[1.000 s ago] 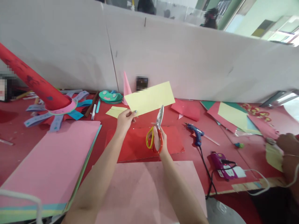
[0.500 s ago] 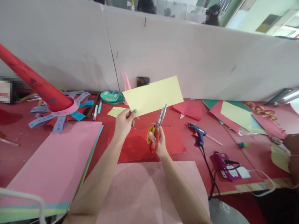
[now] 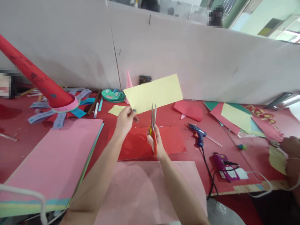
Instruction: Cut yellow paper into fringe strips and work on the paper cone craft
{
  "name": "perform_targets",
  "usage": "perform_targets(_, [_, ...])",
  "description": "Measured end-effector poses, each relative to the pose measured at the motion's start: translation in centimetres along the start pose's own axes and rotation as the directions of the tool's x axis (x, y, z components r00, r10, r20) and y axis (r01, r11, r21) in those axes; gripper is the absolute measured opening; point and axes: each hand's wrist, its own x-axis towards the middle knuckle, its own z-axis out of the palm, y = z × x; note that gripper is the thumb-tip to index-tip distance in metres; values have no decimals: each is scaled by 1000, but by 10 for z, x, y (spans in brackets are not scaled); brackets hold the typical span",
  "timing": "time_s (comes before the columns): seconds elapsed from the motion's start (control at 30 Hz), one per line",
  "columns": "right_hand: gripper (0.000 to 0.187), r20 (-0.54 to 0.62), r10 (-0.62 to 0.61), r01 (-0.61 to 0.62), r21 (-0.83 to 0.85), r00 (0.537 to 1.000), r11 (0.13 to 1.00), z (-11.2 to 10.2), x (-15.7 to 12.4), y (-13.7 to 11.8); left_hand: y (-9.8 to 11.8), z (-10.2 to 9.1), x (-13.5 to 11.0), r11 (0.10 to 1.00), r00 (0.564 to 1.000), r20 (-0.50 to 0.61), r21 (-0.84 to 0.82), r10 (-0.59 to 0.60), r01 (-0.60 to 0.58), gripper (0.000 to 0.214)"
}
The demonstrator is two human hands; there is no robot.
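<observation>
My left hand (image 3: 126, 120) pinches the lower left corner of a pale yellow paper strip (image 3: 154, 93), which is held up in the air at a slant. In my right hand (image 3: 156, 142) is a pair of scissors (image 3: 153, 123) with red and yellow handles. Its blades are slightly parted and point up, their tips at the strip's lower edge. Whether the tips touch the paper I cannot tell. Beneath both hands lies a red sheet (image 3: 173, 140), and nearer to me a large pale pink sheet (image 3: 150, 187).
Left are a pink paper stack (image 3: 58, 153) and a red cone (image 3: 39, 78) with paper strips around its base. A glue gun (image 3: 199, 134) and a purple power strip (image 3: 226, 165) with cables lie right. Another person's hand (image 3: 290, 150) holds yellow paper at the far right.
The scissors have turned in my right hand, so their blades now point straight up and appear narrower. They have shifted slightly left. My left hand still holds the yellow strip.
</observation>
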Motion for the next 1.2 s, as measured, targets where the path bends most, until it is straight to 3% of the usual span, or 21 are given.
perform_targets(0.17, [36,-29,112,-113,-25,993,993,-2,2,10,-5,-6,5,995,989,-133,-68,66,-75,14])
perform_targets(0.33, [39,32,92,-89,-89,995,992,-2,0,7,-4,-8,4,982,962,-222,-72,156,-176,20])
perform_targets(0.7, [41,64,65,-55,-144,996,988,-1,-1,-1,6,12,-15,967,952,-170,14,253,-255,21])
perform_targets(1.2, [36,34,128,-126,-59,991,990,-4,0,3,-8,29,-25,969,970,-90,124,227,-215,11])
